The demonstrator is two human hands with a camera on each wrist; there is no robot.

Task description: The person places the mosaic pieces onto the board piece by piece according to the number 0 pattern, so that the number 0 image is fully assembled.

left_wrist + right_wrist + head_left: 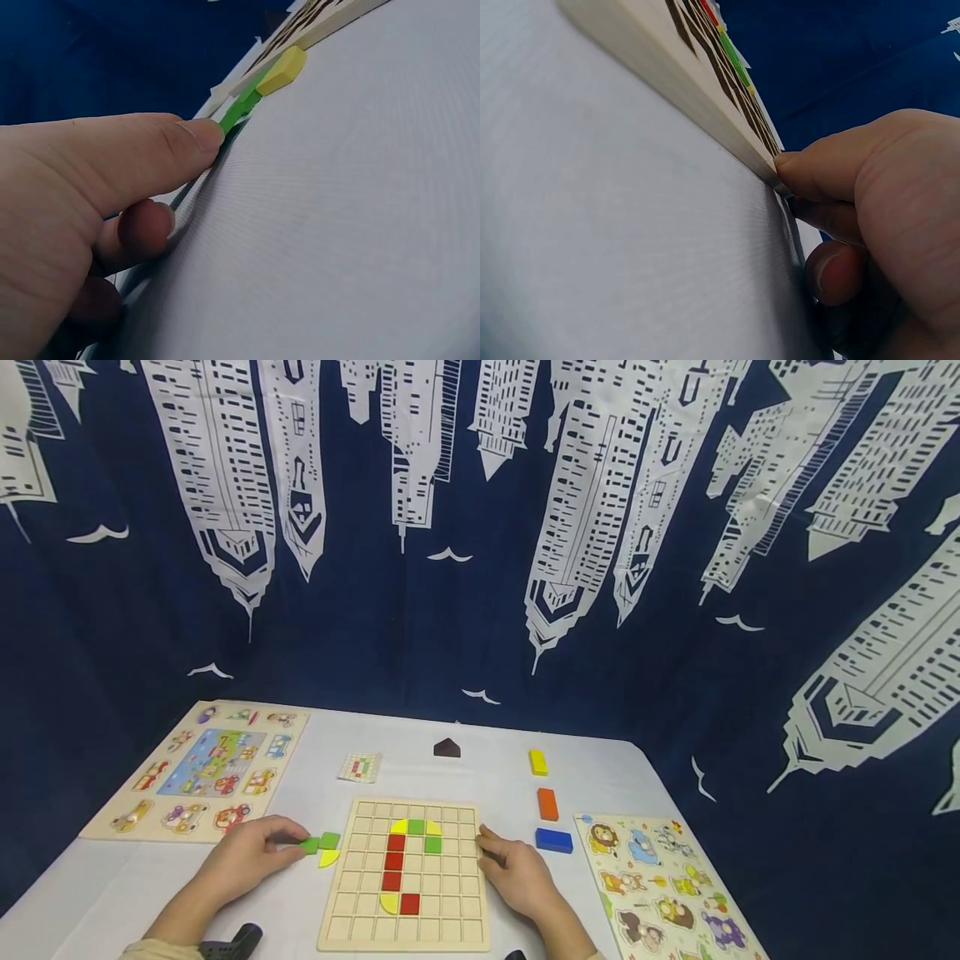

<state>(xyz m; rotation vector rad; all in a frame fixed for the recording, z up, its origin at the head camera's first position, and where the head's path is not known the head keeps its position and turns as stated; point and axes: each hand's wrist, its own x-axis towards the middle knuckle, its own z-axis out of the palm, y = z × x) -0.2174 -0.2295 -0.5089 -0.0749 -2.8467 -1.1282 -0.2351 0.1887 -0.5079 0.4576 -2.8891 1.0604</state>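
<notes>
My left hand [251, 853] pinches a green square tile [310, 846] between thumb and fingers, left of the wooden grid board [450, 883]. Beside that tile lie a second green square tile [328, 841] and a yellow quarter-round tile [328, 858]. In the left wrist view the thumb [180, 146] presses the green edge, with the yellow tile [282, 71] just beyond. At the board's right edge, my right hand [517, 872] grips the rim with thumb and fingertips. Red tiles [393, 861], green and yellow ones form a hooked line in the board's cells.
A small pattern card [361, 767] and a dark pentagon block [447, 748] lie behind the board. Yellow [537, 762], orange [548, 804] and blue blocks [553, 840] stand to the right. A vehicle puzzle [168, 814] lies far left, an animal puzzle [652, 881] far right.
</notes>
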